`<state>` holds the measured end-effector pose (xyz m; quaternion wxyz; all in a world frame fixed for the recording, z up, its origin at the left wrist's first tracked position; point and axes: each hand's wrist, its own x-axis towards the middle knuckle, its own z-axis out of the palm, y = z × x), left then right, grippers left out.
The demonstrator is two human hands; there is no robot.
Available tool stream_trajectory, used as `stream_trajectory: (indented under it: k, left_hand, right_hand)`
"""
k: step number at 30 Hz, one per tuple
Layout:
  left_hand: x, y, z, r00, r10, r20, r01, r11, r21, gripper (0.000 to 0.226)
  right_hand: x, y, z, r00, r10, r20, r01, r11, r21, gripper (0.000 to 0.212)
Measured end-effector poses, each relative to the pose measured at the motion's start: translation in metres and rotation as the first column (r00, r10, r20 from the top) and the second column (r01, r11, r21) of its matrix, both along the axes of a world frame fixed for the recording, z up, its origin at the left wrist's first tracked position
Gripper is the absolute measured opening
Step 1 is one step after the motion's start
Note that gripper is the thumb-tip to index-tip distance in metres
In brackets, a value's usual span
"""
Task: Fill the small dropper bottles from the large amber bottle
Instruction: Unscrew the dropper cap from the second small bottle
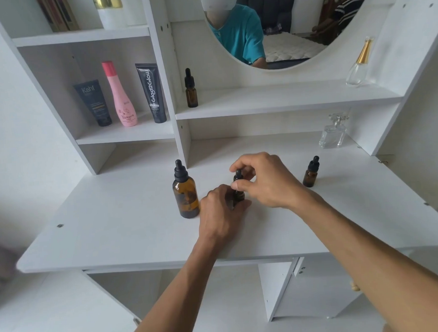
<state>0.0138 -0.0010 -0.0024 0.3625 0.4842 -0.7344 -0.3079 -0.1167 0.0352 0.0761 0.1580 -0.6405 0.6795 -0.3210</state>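
A white dressing table [115, 237] fills the view, with shelves on the left and a round mirror [282, 35] above the middle. In the mirror a person in a teal shirt is reflected.

On the tabletop, near the middle, stands the large amber bottle [185, 193], upright, with its black dropper cap on. Just to the right of it, both hands meet around 1 small dropper bottle [239, 195]. The left hand [221, 211] curls its fingers around the body of this bottle and holds it on the table. The right hand [267, 181] is above it and pinches the black dropper cap with the fingertips.

A 2nd small dropper bottle [311, 172] stands upright to the right, apart from the hands, its cap on. A 3rd small dropper bottle [191, 88] stands on the shelf below the mirror.

On the left shelf stand 3 things in a row: a dark tube [94, 103], a pink bottle [121, 94] and a black tube [152, 93]. On the right are 2 clear glass perfume bottles, one with a gold neck [359, 64] on the shelf and a square one [333, 132] on the tabletop.
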Motion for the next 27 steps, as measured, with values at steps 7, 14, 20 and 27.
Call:
stream_trajectory:
  k: [7, 14, 20, 27]
  left_hand:
    - [0.0, 0.0, 0.001, 1.0, 0.019, -0.001, -0.019, 1.0, 0.009, 0.029]
    - [0.0, 0.002, 0.004, 1.0, 0.017, 0.007, -0.017, 1.0, 0.015, 0.028]
    - [0.0, 0.002, 0.004, 1.0, 0.015, 0.009, -0.015, 1.0, 0.004, 0.028]
    - [0.001, 0.001, 0.003, 1.0, 0.008, 0.006, -0.008, 1.0, -0.011, 0.03]
  right_hand:
    - [-0.017, -0.005, 0.012, 0.973, -0.172, 0.154, 0.205, 0.95, -0.237, 0.014]
    - [-0.035, -0.02, -0.041, 0.956, -0.283, 0.081, 0.292, 0.944, -0.155, 0.022]
    - [-0.037, -0.031, -0.075, 0.949, -0.316, 0.018, 0.315, 0.94, -0.132, 0.022]
    - [-0.034, -0.031, -0.082, 0.946, -0.323, -0.017, 0.314, 0.932, -0.179, 0.022]
